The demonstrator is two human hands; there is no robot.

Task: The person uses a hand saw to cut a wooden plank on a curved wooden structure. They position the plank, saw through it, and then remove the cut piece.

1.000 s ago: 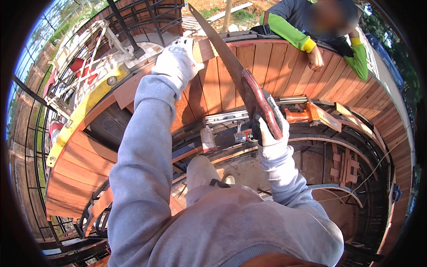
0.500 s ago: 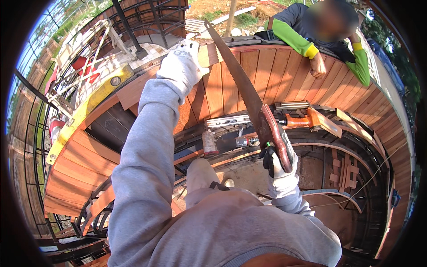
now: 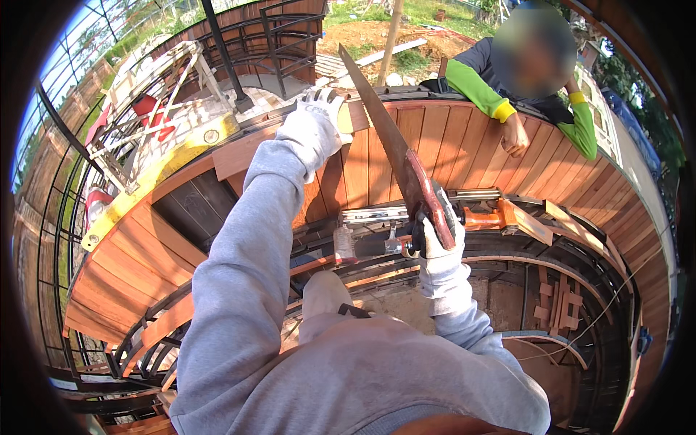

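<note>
My right hand (image 3: 439,250), in a white glove with dark fingers, is wrapped round the red-brown handle of a handsaw (image 3: 391,138). The toothed blade slants up and away to the left, its teeth on the left side against the end of a short wooden board (image 3: 355,117). Over the top edge of the curved slatted wall, my gloved left hand (image 3: 316,122) grips that board just left of the blade. Its fingers are closed over the wood, and part of the board is hidden under the glove.
A yellow spirit level (image 3: 163,174) lies along the wall top at left. Below the saw, an orange nail gun (image 3: 500,216) and another air tool (image 3: 362,246) rest on the curved frame. A co-worker in green sleeves (image 3: 475,88) leans over the wall at right.
My right hand has pushed the saw forward and slightly left, so more of the blade has passed the board. My left hand keeps its grip. The view has shifted a little.
</note>
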